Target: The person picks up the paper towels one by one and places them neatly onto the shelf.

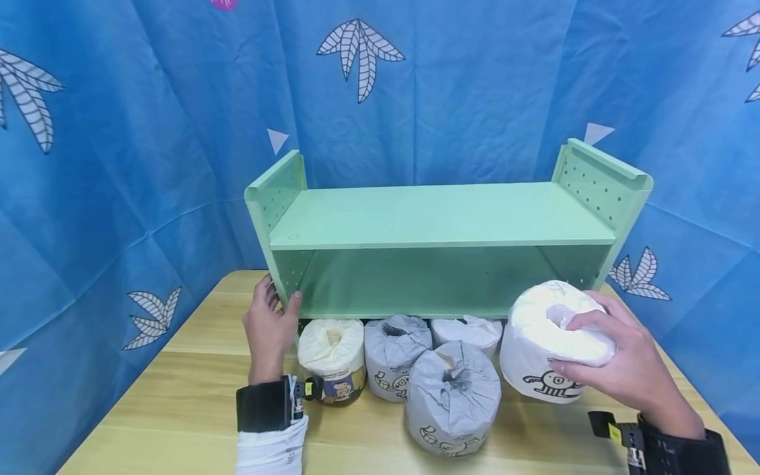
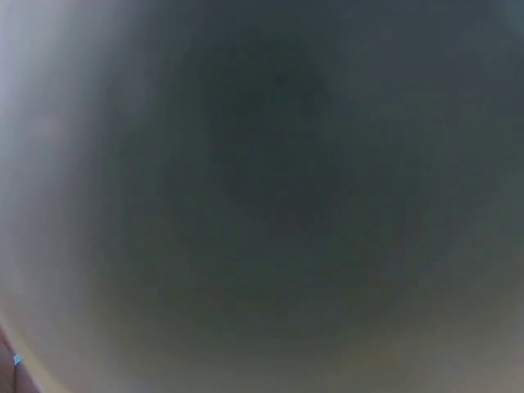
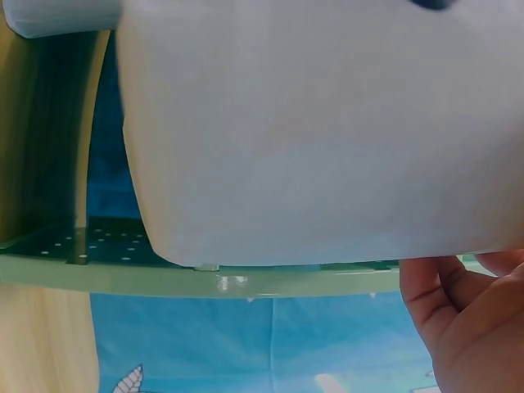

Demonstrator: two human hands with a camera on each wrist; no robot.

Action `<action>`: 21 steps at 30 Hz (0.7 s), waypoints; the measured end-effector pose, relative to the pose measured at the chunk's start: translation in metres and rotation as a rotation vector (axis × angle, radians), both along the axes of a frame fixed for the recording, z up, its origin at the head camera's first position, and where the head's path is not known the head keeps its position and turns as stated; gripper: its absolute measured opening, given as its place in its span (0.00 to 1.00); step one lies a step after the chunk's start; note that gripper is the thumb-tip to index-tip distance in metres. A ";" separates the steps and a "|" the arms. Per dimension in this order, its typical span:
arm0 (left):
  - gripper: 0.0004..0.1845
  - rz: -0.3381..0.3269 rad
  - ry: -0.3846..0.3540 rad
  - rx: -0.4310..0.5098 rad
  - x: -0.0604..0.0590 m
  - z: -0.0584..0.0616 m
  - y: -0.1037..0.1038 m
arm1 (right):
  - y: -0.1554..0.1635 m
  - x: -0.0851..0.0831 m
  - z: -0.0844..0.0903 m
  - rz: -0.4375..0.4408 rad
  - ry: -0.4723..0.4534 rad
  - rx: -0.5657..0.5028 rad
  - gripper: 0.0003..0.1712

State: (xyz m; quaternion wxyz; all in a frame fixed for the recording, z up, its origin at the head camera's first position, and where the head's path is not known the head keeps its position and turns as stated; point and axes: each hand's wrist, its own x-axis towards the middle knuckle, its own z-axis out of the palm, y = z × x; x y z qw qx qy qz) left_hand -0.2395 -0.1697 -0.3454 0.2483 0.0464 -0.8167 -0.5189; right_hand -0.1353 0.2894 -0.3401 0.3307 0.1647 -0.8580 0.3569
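Observation:
A mint green shelf [image 1: 439, 218] stands on the wooden table [image 1: 178, 409] against a blue curtain. My left hand [image 1: 270, 323] grips the lower front corner of the shelf's left side panel. My right hand [image 1: 617, 363] holds a white paper-wrapped toilet roll [image 1: 549, 340] tilted in front of the shelf's right end, thumb in its core; the roll [image 3: 319, 131] fills the right wrist view above the shelf edge [image 3: 205, 278]. Several more wrapped rolls [image 1: 451, 396] sit on the table before the shelf. The left wrist view is a dark blur.
A roll with a yellow printed band [image 1: 332, 359] stands just right of my left wrist. The blue leaf-print curtain [image 1: 119, 165] closes in the back and both sides. Bare table lies at the front left.

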 end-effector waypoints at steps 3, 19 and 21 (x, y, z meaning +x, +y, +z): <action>0.33 0.005 -0.001 -0.004 0.000 0.000 0.000 | -0.001 -0.002 0.002 0.016 0.004 -0.006 0.34; 0.32 0.003 0.010 -0.010 -0.002 -0.001 0.000 | -0.002 -0.005 0.013 0.043 0.026 -0.014 0.34; 0.32 0.003 0.008 -0.011 -0.002 -0.002 0.001 | -0.002 -0.006 0.013 0.040 0.024 -0.010 0.34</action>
